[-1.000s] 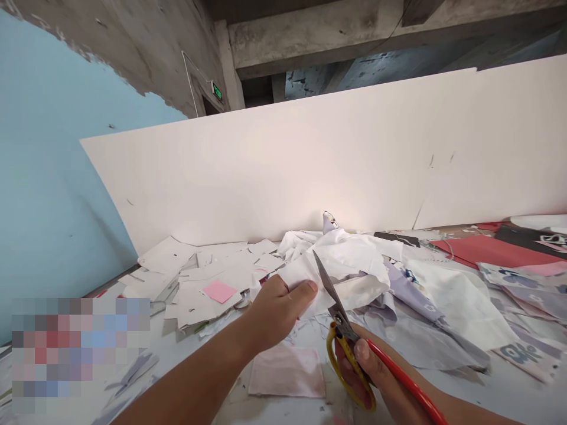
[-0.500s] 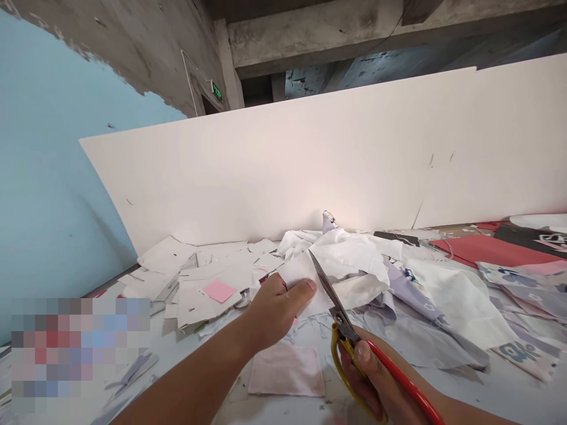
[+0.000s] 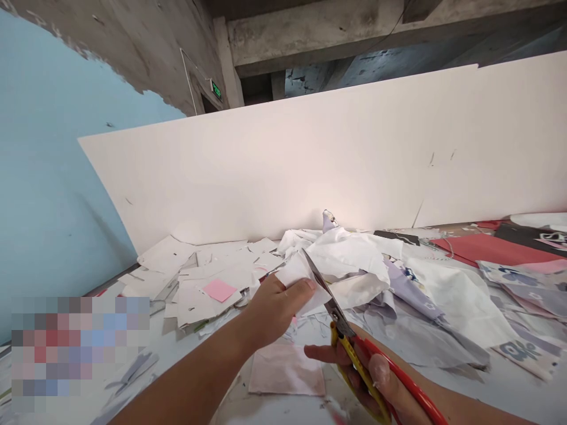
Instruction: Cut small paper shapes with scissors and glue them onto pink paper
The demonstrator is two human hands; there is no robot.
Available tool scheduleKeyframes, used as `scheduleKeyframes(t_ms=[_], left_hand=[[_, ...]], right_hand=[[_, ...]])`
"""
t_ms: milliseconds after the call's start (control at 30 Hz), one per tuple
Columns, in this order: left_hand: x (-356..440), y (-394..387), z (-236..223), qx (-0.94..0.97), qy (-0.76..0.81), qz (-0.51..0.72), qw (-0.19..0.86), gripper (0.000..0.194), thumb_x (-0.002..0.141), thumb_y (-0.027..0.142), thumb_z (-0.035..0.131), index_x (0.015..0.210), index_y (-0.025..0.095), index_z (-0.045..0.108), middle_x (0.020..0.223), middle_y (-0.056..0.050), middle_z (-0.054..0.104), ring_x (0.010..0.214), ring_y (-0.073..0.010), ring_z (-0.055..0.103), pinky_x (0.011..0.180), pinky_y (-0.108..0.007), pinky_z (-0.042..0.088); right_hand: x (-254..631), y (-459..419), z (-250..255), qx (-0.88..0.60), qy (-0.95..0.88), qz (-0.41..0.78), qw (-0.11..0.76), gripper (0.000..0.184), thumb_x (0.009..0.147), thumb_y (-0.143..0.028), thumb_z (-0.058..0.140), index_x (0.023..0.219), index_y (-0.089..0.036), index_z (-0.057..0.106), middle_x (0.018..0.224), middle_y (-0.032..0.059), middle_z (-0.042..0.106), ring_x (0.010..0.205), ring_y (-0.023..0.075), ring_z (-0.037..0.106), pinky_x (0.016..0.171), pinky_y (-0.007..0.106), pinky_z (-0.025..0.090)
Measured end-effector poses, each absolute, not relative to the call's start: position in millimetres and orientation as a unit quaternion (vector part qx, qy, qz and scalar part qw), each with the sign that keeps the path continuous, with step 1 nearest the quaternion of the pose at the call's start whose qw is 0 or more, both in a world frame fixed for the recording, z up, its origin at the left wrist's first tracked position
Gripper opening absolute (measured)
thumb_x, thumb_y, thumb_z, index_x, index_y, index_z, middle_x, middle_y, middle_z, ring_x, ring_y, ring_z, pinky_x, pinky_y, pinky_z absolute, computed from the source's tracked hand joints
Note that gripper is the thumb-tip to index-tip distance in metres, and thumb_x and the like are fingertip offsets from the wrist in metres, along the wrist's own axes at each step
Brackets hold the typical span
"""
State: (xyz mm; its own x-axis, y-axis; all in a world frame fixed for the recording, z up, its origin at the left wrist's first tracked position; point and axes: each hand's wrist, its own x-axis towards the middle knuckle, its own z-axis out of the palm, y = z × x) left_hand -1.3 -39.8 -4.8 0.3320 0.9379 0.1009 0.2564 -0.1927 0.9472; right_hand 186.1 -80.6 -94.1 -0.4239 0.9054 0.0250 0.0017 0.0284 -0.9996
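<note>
My left hand [image 3: 279,304] pinches a small white piece of fabric [image 3: 296,270], its thumb lying on top. My right hand [image 3: 376,378] grips a pair of scissors [image 3: 339,319] with one red and one yellow handle. Its index finger sticks out to the left past the yellow handle. The blades point up and away, close together, along the right edge of the white piece; whether fabric lies between them I cannot tell. Below the hands a pale pink fabric rectangle [image 3: 287,372] lies flat on the table [image 3: 239,407].
White card-like pieces [image 3: 212,260] are heaped at the left, with a pink square [image 3: 220,290] on top. Crumpled white cloth [image 3: 354,251] is piled behind my hands. Red sheets [image 3: 496,245] and printed fabric [image 3: 522,277] lie right. A white panel [image 3: 287,171] stands along the back.
The scissors' blades have come closer together and shifted slightly left. My right index finger has stretched out leftward. The white piece has tilted a little in my left hand.
</note>
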Motion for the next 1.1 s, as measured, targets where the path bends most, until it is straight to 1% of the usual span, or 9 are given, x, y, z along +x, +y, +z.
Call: scheduleKeyframes(t_ms=[100,233,300,400,500,567,700,800,1100], left_hand=[[-1.8,-38.2,-5.3,0.674,0.434,0.39,0.453,0.033,0.076,0.037,0.046,0.054,0.02,0.03,0.05,0.006,0.024,0.047,-0.0078,0.024,0.048,-0.023,0.026],[-5.9,-32.3,-11.9,0.673,0.439,0.398,0.443,0.035,0.077,0.041,0.046,0.054,0.02,0.031,0.05,0.006,0.026,0.047,-0.0079,0.024,0.046,-0.024,0.023],[-7.9,-29.7,-15.3,0.672,0.449,0.395,0.436,0.039,0.077,0.043,0.047,0.053,0.02,0.027,0.049,0.006,0.022,0.046,-0.0076,0.021,0.045,-0.024,0.021],[-8.4,-28.2,-17.4,0.669,0.452,0.398,0.436,0.039,0.077,0.043,0.047,0.054,0.02,0.025,0.049,0.007,0.02,0.046,-0.0073,0.019,0.045,-0.024,0.02],[-7.0,-29.1,-15.8,0.668,0.443,0.402,0.443,0.036,0.077,0.041,0.047,0.055,0.02,0.029,0.049,0.006,0.023,0.046,-0.0076,0.023,0.045,-0.024,0.02],[-6.7,-29.6,-13.9,0.674,0.434,0.401,0.444,0.034,0.078,0.04,0.046,0.055,0.02,0.031,0.05,0.006,0.025,0.046,-0.0078,0.024,0.045,-0.024,0.02],[-8.6,-28.1,-13.0,0.684,0.421,0.405,0.437,0.035,0.079,0.039,0.046,0.055,0.02,0.029,0.051,0.006,0.022,0.047,-0.0075,0.021,0.045,-0.024,0.018],[-10.1,-26.3,-15.0,0.678,0.418,0.412,0.443,0.033,0.079,0.039,0.046,0.057,0.02,0.03,0.053,0.006,0.023,0.048,-0.0079,0.022,0.046,-0.024,0.019],[-7.5,-30.6,-9.7,0.702,0.428,0.375,0.428,0.036,0.079,0.033,0.045,0.053,0.02,0.024,0.05,0.007,0.018,0.047,-0.0073,0.016,0.045,-0.025,0.016]], right_hand=[[180.1,-80.1,-86.0,-0.392,-0.608,0.573,0.386,0.07,0.067,-0.076,0.039,0.109,-0.022,0.048,0.106,0.014,0.063,0.06,0.0154,0.049,0.057,0.032,0.043],[168.9,-76.5,-66.7,-0.381,-0.617,0.587,0.361,0.056,0.071,-0.072,0.04,0.079,-0.018,0.051,0.087,0.0115,0.065,0.061,0.014,0.053,0.049,0.024,0.039],[166.6,-74.1,-63.0,-0.372,-0.623,0.594,0.348,0.053,0.071,-0.07,0.043,0.072,-0.017,0.048,0.073,0.0064,0.062,0.053,0.011,0.05,0.047,0.023,0.036],[168.5,-71.6,-65.7,-0.357,-0.648,0.585,0.334,0.049,0.074,-0.067,0.042,0.067,-0.019,0.042,0.053,-0.0024,0.049,0.045,0.0087,0.043,0.045,0.022,0.032],[172.9,-71.9,-70.0,-0.322,-0.653,0.589,0.351,0.048,0.074,-0.069,0.039,0.07,-0.021,0.039,0.052,-0.0062,0.038,0.042,0.0071,0.033,0.043,0.022,0.028],[175.4,-73.8,-70.8,-0.295,-0.647,0.6,0.367,0.049,0.072,-0.07,0.041,0.075,-0.021,0.039,0.059,-0.0054,0.039,0.044,0.0064,0.03,0.043,0.022,0.028],[178.4,-77.7,-70.6,-0.254,-0.634,0.639,0.354,0.055,0.066,-0.072,0.047,0.086,-0.021,0.045,0.084,0.0043,0.052,0.06,0.013,0.049,0.054,0.027,0.043],[179.4,-77.2,-71.9,-0.239,-0.619,0.672,0.327,0.06,0.064,-0.074,0.046,0.094,-0.022,0.047,0.094,0.0081,0.054,0.071,0.0191,0.055,0.063,0.034,0.048],[182.6,-71.9,-70.7,-0.289,-0.681,0.575,0.349,0.066,0.069,-0.077,0.032,0.094,-0.021,0.056,0.073,0.0035,0.05,0.057,0.0159,0.043,0.055,0.03,0.039]])
